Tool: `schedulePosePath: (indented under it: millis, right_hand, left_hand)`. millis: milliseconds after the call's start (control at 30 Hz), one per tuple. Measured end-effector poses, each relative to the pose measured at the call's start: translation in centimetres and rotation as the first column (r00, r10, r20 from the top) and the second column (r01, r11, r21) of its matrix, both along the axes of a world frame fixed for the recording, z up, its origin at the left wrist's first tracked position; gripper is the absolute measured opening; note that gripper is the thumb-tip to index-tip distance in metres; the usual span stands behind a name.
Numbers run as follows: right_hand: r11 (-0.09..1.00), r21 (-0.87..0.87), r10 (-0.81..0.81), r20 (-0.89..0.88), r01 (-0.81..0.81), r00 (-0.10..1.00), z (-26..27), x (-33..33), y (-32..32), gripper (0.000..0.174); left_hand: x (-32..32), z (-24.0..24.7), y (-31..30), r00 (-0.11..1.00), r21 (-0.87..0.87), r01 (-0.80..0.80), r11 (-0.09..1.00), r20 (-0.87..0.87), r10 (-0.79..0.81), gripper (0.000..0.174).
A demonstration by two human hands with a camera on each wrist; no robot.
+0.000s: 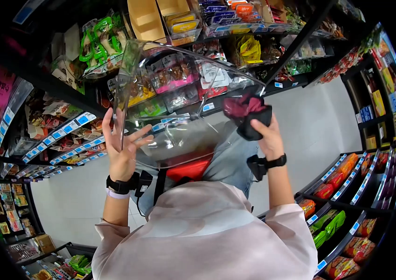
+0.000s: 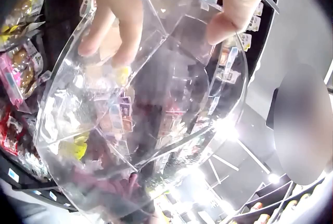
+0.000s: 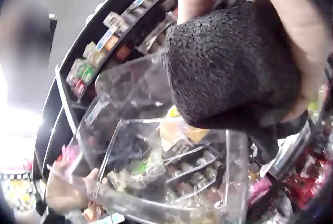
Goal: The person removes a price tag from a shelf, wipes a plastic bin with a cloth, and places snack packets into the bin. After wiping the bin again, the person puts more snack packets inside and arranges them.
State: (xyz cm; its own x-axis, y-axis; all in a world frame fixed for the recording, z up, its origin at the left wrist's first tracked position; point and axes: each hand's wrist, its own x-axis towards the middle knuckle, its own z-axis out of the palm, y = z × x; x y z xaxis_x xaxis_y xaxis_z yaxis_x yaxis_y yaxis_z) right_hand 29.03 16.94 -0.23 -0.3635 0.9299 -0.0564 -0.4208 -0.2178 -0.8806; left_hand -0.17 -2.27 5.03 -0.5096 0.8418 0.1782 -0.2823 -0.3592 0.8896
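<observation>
A large clear plastic bin is held tilted in front of my body, its contents side showing nothing but the shelf goods seen through it. My left hand grips its left edge, with the fingers spread over the wall in the left wrist view. My right hand holds a bunched black cloth with a rough, towel-like surface. A maroon cloth sticks out beyond the black one, close to the bin's right side.
Shelves of packaged snacks with a price-tag rail stand ahead and to the left. An open cardboard box sits on the upper shelf. Lower racks with red and orange packs line the right, beside the grey floor.
</observation>
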Motion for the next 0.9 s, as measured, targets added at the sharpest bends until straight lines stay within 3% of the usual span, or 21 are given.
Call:
schedulePosePath:
  millis: [67,100,233,333,400,433,467,533,600,633,667,700,733,800,867,900]
  right_hand:
    - [0.998,-0.018,-0.052,0.111,0.055,0.992,0.6,-2.4,0.0,0.057]
    - [0.986,-0.105,-0.117,0.132,0.131,0.984,0.7,-3.4,-0.2,0.052]
    - [0.972,-0.089,-0.205,0.12,0.217,0.971,-2.1,-6.2,-0.4,0.042]
    - [0.964,-0.21,-0.161,0.024,0.163,0.987,-3.4,-7.2,-0.9,0.039]
    - [0.963,-0.253,-0.108,-0.06,0.089,0.992,-3.2,-7.8,-1.7,0.031]
    - [0.953,-0.298,-0.094,-0.133,0.05,0.987,-3.5,-8.0,-2.1,0.029]
    - [0.941,-0.34,-0.082,-0.205,0.007,0.975,-3.7,-8.2,-2.3,0.028]
    - [0.938,-0.348,-0.073,-0.233,-0.013,0.97,-3.5,-8.3,-2.9,0.025]
    - [0.933,-0.357,-0.066,-0.263,-0.033,0.962,-3.5,-8.0,-3.2,0.022]
    - [0.933,-0.361,-0.073,-0.234,-0.016,0.97,-3.8,-7.6,-3.1,0.021]
    - [0.931,-0.364,-0.083,-0.203,0.004,0.976,-4.3,-7.2,-3.1,0.019]
    - [0.978,-0.196,-0.096,-0.14,0.067,0.985,-4.7,-6.9,-3.2,0.023]
    - [0.979,-0.191,-0.101,-0.14,0.074,0.985,-4.7,-6.4,-3.1,0.023]
    - [0.959,-0.253,-0.19,-0.226,0.131,0.956,-3.4,-5.7,-2.9,0.028]
    - [0.948,-0.244,-0.261,-0.222,0.206,0.939,-3.2,-5.4,-2.4,0.034]
    - [0.939,-0.184,-0.328,-0.223,0.291,0.918,-2.8,-5.3,-2.2,0.034]
  left_hand:
    - [0.1,1.0,0.0,0.998,-0.007,0.009,1.0,-0.068,-0.009,0.093]
    - [0.2,1.7,0.1,0.991,-0.008,-0.015,1.0,-0.135,0.013,0.093]
    - [0.5,4.5,0.3,0.948,-0.044,-0.135,0.99,-0.296,0.117,0.088]
    - [0.0,6.6,0.5,0.912,-0.017,-0.162,0.987,-0.384,0.143,0.089]
    - [0.0,7.7,0.7,0.951,0.108,-0.044,0.993,-0.301,0.075,0.095]
    - [-0.4,7.7,0.6,0.965,0.16,0.035,0.986,-0.262,0.008,0.084]
    - [-0.5,7.4,0.6,0.965,0.167,0.031,0.985,-0.262,0.014,0.084]
    - [-0.6,6.3,0.6,0.906,0.003,-0.074,0.997,-0.418,0.068,0.06]
    - [-0.3,3.2,0.2,0.921,-0.093,-0.234,0.968,-0.341,0.19,0.023]
    - [-0.2,2.0,-0.2,0.905,-0.218,-0.259,0.941,-0.396,0.158,0.007]
    - [-0.2,0.7,-0.5,0.699,-0.269,-0.434,0.86,-0.702,0.133,0.012]
    - [-0.7,-0.6,-1.0,0.436,-0.214,-0.505,0.836,-0.899,0.032,0.018]
    - [-0.8,-2.2,-1.3,0.415,-0.248,-0.503,0.828,-0.91,-0.021,0.012]
    - [-0.8,-2.9,-1.2,0.522,-0.303,-0.329,0.895,-0.848,-0.095,0.013]
    - [0.2,-3.0,-1.8,0.488,-0.125,-0.361,0.924,-0.87,0.073,0.013]
    - [0.7,-1.5,-2.6,0.709,-0.405,-0.278,0.871,-0.698,-0.098,0.012]
